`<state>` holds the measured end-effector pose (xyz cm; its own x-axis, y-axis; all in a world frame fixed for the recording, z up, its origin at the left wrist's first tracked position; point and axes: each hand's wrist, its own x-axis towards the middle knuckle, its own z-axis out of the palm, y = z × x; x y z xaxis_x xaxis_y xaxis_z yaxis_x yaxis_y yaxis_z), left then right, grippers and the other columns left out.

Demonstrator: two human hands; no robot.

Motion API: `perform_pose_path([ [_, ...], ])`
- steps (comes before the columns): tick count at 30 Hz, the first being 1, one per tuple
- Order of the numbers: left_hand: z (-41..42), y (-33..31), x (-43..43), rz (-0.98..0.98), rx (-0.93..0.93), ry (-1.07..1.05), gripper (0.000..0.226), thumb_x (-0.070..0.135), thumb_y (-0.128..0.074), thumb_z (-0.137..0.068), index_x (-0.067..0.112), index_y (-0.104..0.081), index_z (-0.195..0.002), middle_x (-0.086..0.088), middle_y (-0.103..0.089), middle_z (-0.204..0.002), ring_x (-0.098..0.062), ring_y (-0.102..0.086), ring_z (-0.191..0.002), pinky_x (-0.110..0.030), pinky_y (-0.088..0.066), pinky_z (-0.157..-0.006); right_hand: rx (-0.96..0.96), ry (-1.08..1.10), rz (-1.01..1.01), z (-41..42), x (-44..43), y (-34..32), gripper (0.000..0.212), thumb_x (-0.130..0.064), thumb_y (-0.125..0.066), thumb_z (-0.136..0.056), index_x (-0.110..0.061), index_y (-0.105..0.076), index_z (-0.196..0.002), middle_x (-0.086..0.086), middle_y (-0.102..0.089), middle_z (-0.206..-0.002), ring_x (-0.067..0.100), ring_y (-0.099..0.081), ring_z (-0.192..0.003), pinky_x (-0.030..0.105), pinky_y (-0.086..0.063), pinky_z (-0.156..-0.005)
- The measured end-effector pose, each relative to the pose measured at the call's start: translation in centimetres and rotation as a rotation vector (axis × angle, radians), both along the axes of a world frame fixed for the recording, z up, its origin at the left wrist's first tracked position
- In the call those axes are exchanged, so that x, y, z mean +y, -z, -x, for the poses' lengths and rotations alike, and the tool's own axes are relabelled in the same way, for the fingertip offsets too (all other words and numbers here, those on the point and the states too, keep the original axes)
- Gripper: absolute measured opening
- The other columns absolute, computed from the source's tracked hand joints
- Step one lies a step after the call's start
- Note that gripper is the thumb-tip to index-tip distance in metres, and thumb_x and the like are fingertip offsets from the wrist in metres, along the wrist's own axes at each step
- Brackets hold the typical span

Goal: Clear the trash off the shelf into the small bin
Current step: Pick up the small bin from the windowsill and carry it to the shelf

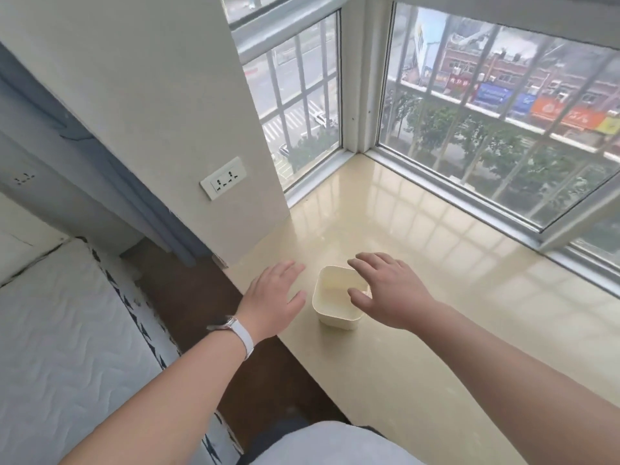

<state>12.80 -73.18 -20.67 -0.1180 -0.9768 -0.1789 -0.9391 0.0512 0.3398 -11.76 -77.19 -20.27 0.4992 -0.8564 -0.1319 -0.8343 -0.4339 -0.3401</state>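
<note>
A: How are the hands posed?
B: Left hand (275,298) and right hand (391,290) hover palm-down, fingers spread, each grip empty, flanking one small cream square plastic bin (330,313) on the glossy beige shelf (419,263).

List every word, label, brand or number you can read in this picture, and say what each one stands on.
No text reads clearly.
Orange shop sign across the street: pale characters, too blurred to read.
Blue shop banner: pale markings, unreadable.
Red shop sign: characters too small to read.
Small cream plastic bin on the glossy beige sill: no label seen.
White wall socket: no lettering.
White-strapped wristwatch: face hidden.
</note>
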Motion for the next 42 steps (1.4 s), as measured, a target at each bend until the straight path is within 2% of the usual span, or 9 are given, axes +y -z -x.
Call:
perform_pose_path([
  [8, 1.0, 4.9, -3.4, -0.197, 0.033, 0.110, 0.055, 0.039, -0.047, -0.097, 0.025, -0.034, -0.149, 0.005, -0.035, -0.154, -0.016, -0.032, -0.139, -0.035, -0.030, -0.110, -0.207, 0.268, -0.284, 2.3, 1.5, 5.3, 0.056, -0.045, -0.050, -0.093, -0.030, -0.037, -0.145, -0.013, -0.038, -0.147, 0.010, -0.029, -0.136, 0.027, -0.029, -0.108],
  [16, 1.7, 10.3, -5.8, -0.432, 0.356, -0.179, 0.066, 0.035, -0.058, -0.090, 0.020, -0.031, -0.148, 0.002, -0.037, -0.149, -0.014, -0.034, -0.137, -0.032, -0.031, -0.109, -0.393, 0.676, -0.566, -0.1, 2.5, 10.2, 0.062, -0.040, -0.059, -0.089, -0.026, -0.036, -0.145, -0.010, -0.040, -0.148, 0.010, -0.036, -0.136, 0.033, -0.033, -0.111],
  [22, -0.3, 14.5, -6.8, -0.673, 0.527, -0.145, 0.084, 0.042, -0.074, -0.078, 0.038, -0.024, -0.146, 0.015, -0.037, -0.140, -0.004, -0.039, -0.128, -0.028, -0.034, -0.098, -0.477, 0.975, -0.696, -2.4, 1.1, 13.7, 0.066, -0.037, -0.062, -0.088, -0.024, -0.034, -0.146, -0.009, -0.042, -0.145, 0.012, -0.041, -0.132, 0.033, -0.038, -0.105],
  [25, -1.1, 16.2, -7.7, -0.723, 0.509, -0.025, 0.101, 0.045, -0.079, -0.072, 0.045, -0.012, -0.148, 0.022, -0.031, -0.144, 0.001, -0.034, -0.131, -0.029, -0.035, -0.102, -0.542, 1.069, -0.745, -3.6, 0.4, 14.9, 0.065, -0.032, -0.063, -0.088, -0.027, -0.033, -0.145, -0.014, -0.042, -0.140, 0.009, -0.040, -0.130, 0.033, -0.038, -0.102],
  [28, -1.7, 17.5, -8.5, -0.741, 0.490, 0.038, 0.115, 0.048, -0.081, -0.066, 0.046, -0.002, -0.150, 0.020, -0.027, -0.153, -0.001, -0.030, -0.139, -0.036, -0.037, -0.109, -0.593, 1.126, -0.778, -4.5, 0.1, 15.7, 0.068, -0.036, -0.062, -0.082, -0.031, -0.034, -0.144, -0.017, -0.043, -0.140, 0.009, -0.040, -0.132, 0.036, -0.038, -0.106],
  [31, -1.8, 18.5, -9.3, -0.750, 0.505, 0.071, 0.110, 0.042, -0.083, -0.067, 0.048, -0.007, -0.147, 0.021, -0.033, -0.147, -0.001, -0.035, -0.134, -0.038, -0.040, -0.107, -0.628, 1.173, -0.790, -5.2, 0.3, 16.7, 0.068, -0.037, -0.062, -0.077, -0.038, -0.036, -0.140, -0.017, -0.048, -0.137, 0.008, -0.044, -0.129, 0.038, -0.041, -0.104],
  [34, -1.8, 19.3, -10.2, -0.745, 0.522, 0.093, 0.110, 0.052, -0.082, -0.065, 0.048, -0.009, -0.148, 0.024, -0.036, -0.147, 0.001, -0.037, -0.134, -0.041, -0.043, -0.106, -0.673, 1.220, -0.769, -5.9, 0.5, 17.5, 0.063, -0.022, -0.063, -0.083, -0.040, -0.036, -0.138, -0.027, -0.052, -0.120, 0.003, -0.051, -0.117, 0.028, -0.044, -0.092],
  [37, -1.9, 19.7, -10.9, -0.754, 0.553, 0.117, 0.112, 0.059, -0.081, -0.063, 0.050, -0.009, -0.148, 0.025, -0.040, -0.145, 0.001, -0.039, -0.134, -0.042, -0.043, -0.106, -0.718, 1.248, -0.747, -6.7, 0.5, 18.0, 0.066, -0.015, -0.065, -0.083, -0.042, -0.033, -0.134, -0.028, -0.051, -0.116, -0.006, -0.053, -0.106, 0.019, -0.045, -0.082],
  [42, -2.1, 19.2, -11.6, -0.760, 0.569, 0.185, 0.106, 0.053, -0.082, -0.066, 0.055, -0.012, -0.145, 0.029, -0.047, -0.137, 0.002, -0.043, -0.130, -0.040, -0.044, -0.104, -0.795, 1.298, -0.700, -7.8, 0.7, 18.0, 0.069, -0.011, -0.066, -0.081, -0.036, -0.034, -0.137, -0.022, -0.053, -0.114, -0.003, -0.055, -0.104, 0.024, -0.047, -0.084],
])
